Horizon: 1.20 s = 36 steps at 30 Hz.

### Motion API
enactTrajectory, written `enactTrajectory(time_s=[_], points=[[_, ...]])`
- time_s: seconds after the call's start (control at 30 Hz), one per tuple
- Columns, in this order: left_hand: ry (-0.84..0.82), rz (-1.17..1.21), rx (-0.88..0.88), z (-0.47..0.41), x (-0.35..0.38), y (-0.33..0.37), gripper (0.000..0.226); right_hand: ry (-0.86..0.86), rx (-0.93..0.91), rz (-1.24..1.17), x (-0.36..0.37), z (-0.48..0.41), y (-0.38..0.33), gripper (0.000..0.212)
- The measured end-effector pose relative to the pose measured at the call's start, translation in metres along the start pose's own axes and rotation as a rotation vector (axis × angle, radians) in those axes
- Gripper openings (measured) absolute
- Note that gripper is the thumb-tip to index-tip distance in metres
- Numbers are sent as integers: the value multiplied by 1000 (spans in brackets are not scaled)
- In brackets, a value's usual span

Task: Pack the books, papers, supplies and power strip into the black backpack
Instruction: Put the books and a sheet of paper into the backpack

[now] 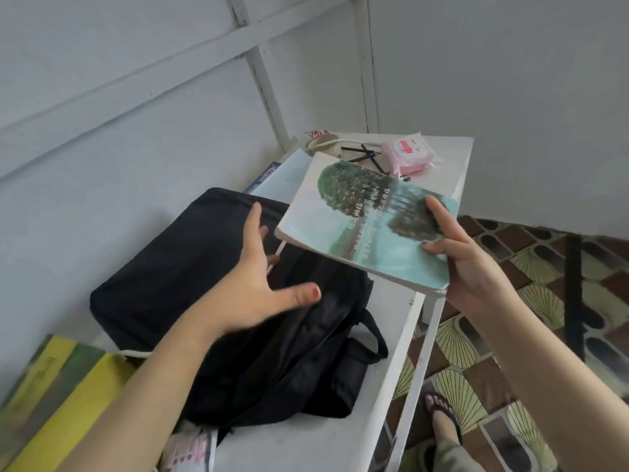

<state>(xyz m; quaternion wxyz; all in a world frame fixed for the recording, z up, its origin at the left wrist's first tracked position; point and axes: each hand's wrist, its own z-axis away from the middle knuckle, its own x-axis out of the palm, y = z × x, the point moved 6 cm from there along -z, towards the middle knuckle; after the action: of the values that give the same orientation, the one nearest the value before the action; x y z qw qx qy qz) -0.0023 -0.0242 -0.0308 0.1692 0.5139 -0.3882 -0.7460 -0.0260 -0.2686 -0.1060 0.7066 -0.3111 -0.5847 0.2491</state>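
While the right hand (476, 270) pinches the near corner of a paperback book (357, 229), thumb and forefinger on the tree-printed cover and the other fingers hidden beneath, the book hangs tilted in the air above the far end of the black backpack (163, 267). That backpack lies flat on the white tabletop (306, 437), close to the wall, its zipper side facing the person. The left hand (252, 287) is over the backpack with fingers spread wide and thumb stretched out; the fingertips reach the bag's upper edge, though whether they grip any fabric cannot be told. At the tabletop's far end lie a pink packet (410, 156), a loose scatter of pens (367, 157), and a blue-and-white book (282, 175) partly under the raised one. A yellow-and-green striped book (58, 396) sits at the near left.
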Motion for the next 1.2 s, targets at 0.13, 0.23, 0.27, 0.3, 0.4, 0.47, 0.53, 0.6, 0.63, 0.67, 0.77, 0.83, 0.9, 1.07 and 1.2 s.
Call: enactTrajectory(time_s=[0.13,0.23,0.27,0.3,0.4,0.47,0.53,0.6,0.63,0.67,0.77,0.83,0.9,1.07,1.2], points=[[-41,-254,20,23,35,-17,139,47,-16,-10,-10,9,2,65],[139,-342,60,26,24,-22,123,73,-9,-26,-15,14,5,65],[207,-342,54,26,13,-23,117,77,-6,-27,-16,16,6,65],[268,-327,38,25,0,-24,111,78,-4,-29,-18,18,7,64],[409,-254,-44,23,-41,-33,103,57,27,-27,-21,23,12,63],[472,-237,-104,20,-65,-44,102,27,70,-4,-22,25,16,63],[512,-249,-137,16,-85,-55,101,-1,108,41,-21,25,21,63],[525,-270,-129,12,-94,-61,100,-24,137,113,-19,23,26,62],[518,-278,-107,11,-94,-62,99,-28,150,142,-18,22,30,62],[504,-291,-74,9,-91,-62,98,-27,161,158,-16,20,33,62],[495,-405,114,10,-75,-59,87,-22,171,171,-11,15,40,61],[504,-493,288,17,-62,-50,73,-21,169,178,-8,11,43,61],[479,-544,379,23,-51,-44,68,-23,167,190,-4,8,44,61],[290,-617,186,20,-34,-62,104,-37,179,215,-1,3,44,61],[249,-633,160,19,-37,-68,77,-51,184,226,-2,1,42,61]])
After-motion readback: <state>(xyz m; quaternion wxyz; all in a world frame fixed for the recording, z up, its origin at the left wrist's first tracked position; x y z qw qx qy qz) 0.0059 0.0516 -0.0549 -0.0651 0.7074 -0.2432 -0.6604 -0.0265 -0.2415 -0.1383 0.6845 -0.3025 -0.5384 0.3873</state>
